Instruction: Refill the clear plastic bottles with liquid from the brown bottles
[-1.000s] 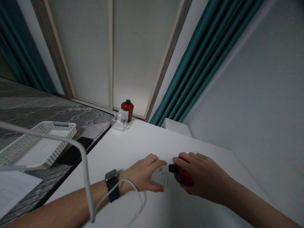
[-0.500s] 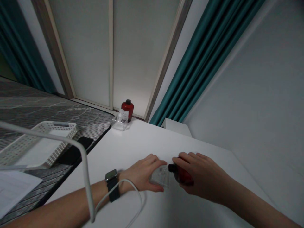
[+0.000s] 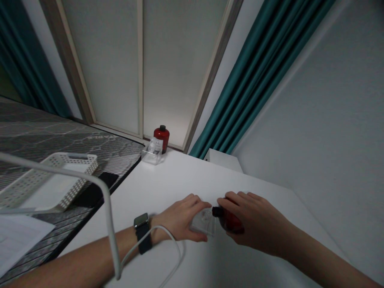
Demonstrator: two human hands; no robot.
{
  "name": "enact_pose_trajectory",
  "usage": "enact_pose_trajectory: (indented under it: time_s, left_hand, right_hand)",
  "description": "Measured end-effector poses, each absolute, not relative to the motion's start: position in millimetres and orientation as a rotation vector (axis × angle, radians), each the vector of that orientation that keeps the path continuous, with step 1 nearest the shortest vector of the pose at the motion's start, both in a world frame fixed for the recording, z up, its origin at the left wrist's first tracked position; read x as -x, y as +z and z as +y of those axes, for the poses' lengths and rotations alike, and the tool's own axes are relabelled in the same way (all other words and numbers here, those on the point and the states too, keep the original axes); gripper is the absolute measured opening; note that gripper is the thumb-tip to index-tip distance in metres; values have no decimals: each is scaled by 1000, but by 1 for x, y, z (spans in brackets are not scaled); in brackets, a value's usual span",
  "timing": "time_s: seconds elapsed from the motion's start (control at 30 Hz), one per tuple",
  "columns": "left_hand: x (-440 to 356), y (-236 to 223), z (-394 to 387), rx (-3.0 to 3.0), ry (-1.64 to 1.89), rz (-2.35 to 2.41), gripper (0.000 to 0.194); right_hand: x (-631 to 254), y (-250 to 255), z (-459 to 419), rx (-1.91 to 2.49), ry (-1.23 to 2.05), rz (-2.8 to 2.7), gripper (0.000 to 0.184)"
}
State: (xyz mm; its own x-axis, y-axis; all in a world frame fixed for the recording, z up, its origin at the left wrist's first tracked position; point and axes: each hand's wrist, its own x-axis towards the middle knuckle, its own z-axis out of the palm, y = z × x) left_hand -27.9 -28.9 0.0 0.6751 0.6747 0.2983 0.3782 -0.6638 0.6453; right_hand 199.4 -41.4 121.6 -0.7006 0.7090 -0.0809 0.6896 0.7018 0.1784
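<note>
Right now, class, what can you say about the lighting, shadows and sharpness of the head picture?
Head view: dim overall, with a paler glow low on the door panel; head view: a soft shadow on the white table, below the right hand; head view: clear box at the left hand faint against the white; head view: far red bottle too small to read its label.

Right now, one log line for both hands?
left hand: around clear box | right hand: gripping red bottle | black cap: toward box | rear bottle: upright
</note>
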Motion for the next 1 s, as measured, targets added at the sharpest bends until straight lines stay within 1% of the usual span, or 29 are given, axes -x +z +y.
enact_pose_trajectory:
  time_s: [0.27,0.43,0.6,0.83,1.0]
  left_hand:
    - [28,2,-29,-2343,703,819,78]
    - [28,-1,-28,-2353,708,819,77]
    - [28,-3,-28,-2356,717,815,77]
    - [28,-1,-28,-2346,717,815,78]
    - [28,1,-28,-2344,699,822,77]
  right_hand:
    - [-200,121,-43,-1141,215,2777,43]
    - [-200,118,-41,-1122,228,2793,47]
    - [-200,119,-42,-1119,235,2806,45]
    - [-198,121,-41,-1115,224,2811,48]
    - [-198,121,-41,-1117,236,2811,45]
